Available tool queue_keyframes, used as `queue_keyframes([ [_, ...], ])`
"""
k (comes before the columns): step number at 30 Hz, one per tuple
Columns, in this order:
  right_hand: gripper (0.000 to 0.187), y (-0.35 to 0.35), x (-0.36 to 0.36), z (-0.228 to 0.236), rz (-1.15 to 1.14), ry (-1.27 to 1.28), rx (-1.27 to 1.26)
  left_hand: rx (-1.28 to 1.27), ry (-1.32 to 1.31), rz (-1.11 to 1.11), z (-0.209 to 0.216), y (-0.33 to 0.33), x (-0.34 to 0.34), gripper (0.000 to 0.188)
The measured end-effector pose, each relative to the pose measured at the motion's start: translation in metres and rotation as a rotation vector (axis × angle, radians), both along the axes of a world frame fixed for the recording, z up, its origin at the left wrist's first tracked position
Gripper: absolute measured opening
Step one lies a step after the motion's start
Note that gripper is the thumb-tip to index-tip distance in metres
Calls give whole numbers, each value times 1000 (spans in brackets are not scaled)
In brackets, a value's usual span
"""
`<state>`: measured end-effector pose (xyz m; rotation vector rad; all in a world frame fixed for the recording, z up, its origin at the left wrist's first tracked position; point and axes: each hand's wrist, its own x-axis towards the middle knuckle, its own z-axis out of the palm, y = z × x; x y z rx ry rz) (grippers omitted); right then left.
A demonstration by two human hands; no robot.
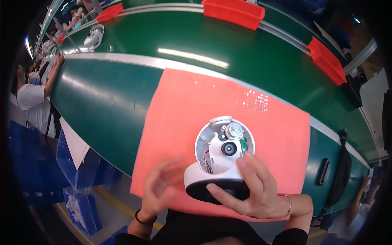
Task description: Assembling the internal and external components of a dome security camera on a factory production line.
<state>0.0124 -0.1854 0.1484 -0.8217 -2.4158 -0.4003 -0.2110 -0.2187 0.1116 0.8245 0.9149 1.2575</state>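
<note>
Pretty clearly a factory assembly line: long glossy green belt [143, 36] edged with pale metal rail [122, 59], open red plastic bins [233, 13], plus a white-shirted worker [33, 99] (further along, on the left).

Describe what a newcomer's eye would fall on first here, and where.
Probably the bright pink mat, spread over the green bench at the picture's centre. On its near part is an opened white device, its inside showing, with the right hand on it and the blurred left hand beside it.
</note>
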Motion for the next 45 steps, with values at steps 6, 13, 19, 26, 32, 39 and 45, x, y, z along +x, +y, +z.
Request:
queue_keyframes([
  [6,80,-19,11,-5,147,231,-470,278,466,-129,-2,-10,7,56],
  [13,75,-11,33,5,203,440,-1106,317,529,-144,-4,-10,7,42],
  [19,48,-13,33,7,176,479,-1062,342,582,-127,0,-9,11,41],
  [26,40,-16,34,-2,179,456,-973,413,532,-52,-5,-12,14,37],
  [32,41,-13,31,-2,157,538,-954,381,476,8,-8,-13,22,37],
  [39,52,-11,29,-4,113,423,-846,484,699,-55,2,-10,23,37],
  [45,50,-5,29,-3,107,430,-779,470,758,-22,6,-15,26,37],
])
